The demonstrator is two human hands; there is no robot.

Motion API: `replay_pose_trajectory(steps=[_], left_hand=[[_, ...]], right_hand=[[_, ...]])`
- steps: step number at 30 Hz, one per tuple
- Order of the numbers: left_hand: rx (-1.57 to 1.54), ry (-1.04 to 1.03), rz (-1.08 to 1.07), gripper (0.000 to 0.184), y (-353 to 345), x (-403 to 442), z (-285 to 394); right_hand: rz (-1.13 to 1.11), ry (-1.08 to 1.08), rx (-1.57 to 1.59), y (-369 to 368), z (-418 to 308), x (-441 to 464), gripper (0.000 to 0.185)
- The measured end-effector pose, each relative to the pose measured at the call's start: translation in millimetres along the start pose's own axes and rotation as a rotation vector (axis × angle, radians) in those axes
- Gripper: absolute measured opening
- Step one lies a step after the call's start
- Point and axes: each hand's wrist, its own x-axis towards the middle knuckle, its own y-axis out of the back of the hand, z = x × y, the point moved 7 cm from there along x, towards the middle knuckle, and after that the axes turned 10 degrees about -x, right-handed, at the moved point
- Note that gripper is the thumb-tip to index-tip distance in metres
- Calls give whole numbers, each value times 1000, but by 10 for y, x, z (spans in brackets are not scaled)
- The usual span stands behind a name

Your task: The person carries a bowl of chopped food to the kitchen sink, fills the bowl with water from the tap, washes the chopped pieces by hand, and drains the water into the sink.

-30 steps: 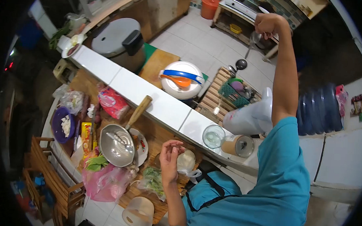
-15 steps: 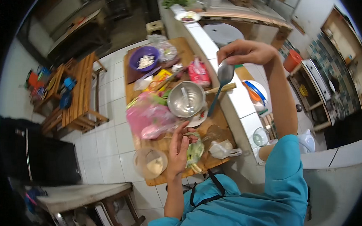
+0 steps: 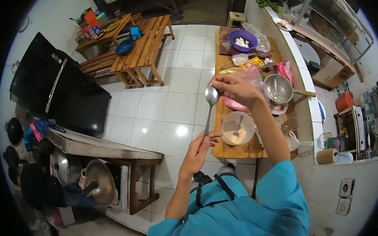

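A metal spoon [image 3: 212, 96] hangs over the floor just left of the table, its bowl end up and its handle pointing down. My right hand [image 3: 237, 89] pinches the tip of the spoon's bowl. Lower down, my left hand [image 3: 195, 156] has its thumb and fingers at the handle's end, the other fingers loosely curled. Right of the spoon, a translucent plastic bowl [image 3: 248, 121] on the table holds a pale, creamy substance and a thin utensil. Behind my right forearm lie a pink plastic bag [image 3: 255, 75] and a metal saucepan [image 3: 285, 96].
The wooden table [image 3: 221, 152] also bears a purple basin [image 3: 248, 33] with white pieces and a red packet [image 3: 285, 71]. A tiled ledge [image 3: 310, 96] runs along its right side. At left stand a wooden bench [image 3: 135, 52], a black refrigerator [image 3: 55, 82] and a concrete counter [image 3: 103, 147].
The view has turned left. My right hand has brought the spoon from above the table's right edge to its left side. My left hand has come to the spoon's handle.
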Motion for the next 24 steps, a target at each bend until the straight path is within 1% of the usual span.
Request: replay_pose_trajectory(steps=[2, 3, 6, 7, 10, 11, 14, 15, 17, 18, 19, 20, 21, 23, 24], left_hand=[[-8, 15, 7, 48, 250, -87, 92], [-25, 21, 17, 49, 375, -108, 110], [-102, 33, 51, 51, 728, -102, 77], [-147, 30, 66, 51, 856, -86, 33], [-225, 56, 110, 51, 1255, 18, -72], [-243, 71, 124, 51, 1394, 74, -114], [-249, 98, 114, 53, 1835, 343, -238], [-247, 127, 119, 51, 1973, 454, -282], [-241, 177, 105, 47, 2227, 757, -320], [-207, 209, 136, 46, 2362, 944, -330], [-173, 239, 168, 44, 2500, 1149, -321], [-146, 283, 206, 43, 2610, 1285, -343], [-112, 268, 183, 34, 2749, 1477, -345], [-61, 280, 199, 28, 3081, 1874, -419], [-39, 299, 213, 25, 3208, 2001, -436]], right_hand=[[28, -19, 92, -268, 130, 162, 24], [88, -21, 82, -369, 150, 245, 25], [133, -35, 171, -636, 369, 464, 26], [94, 17, 252, -732, 435, 546, 26], [154, -23, 287, -1020, 701, 760, 28], [125, -49, 235, -1088, 772, 863, 26], [38, 3, 181, -1195, 952, 1289, 24], [47, -59, 204, -1156, 1079, 1433, 24], [110, -73, 219, -1016, 1257, 1783, 24], [145, -79, 221, -926, 1303, 1963, 24], [241, -6, 260, -801, 1251, 2147, 25], [313, -18, 259, -618, 1266, 2257, 25], [389, -35, 268, -460, 1294, 2338, 25], [548, 16, 216, -11, 1264, 2533, 26], [596, 1, 203, 168, 1254, 2549, 26]])
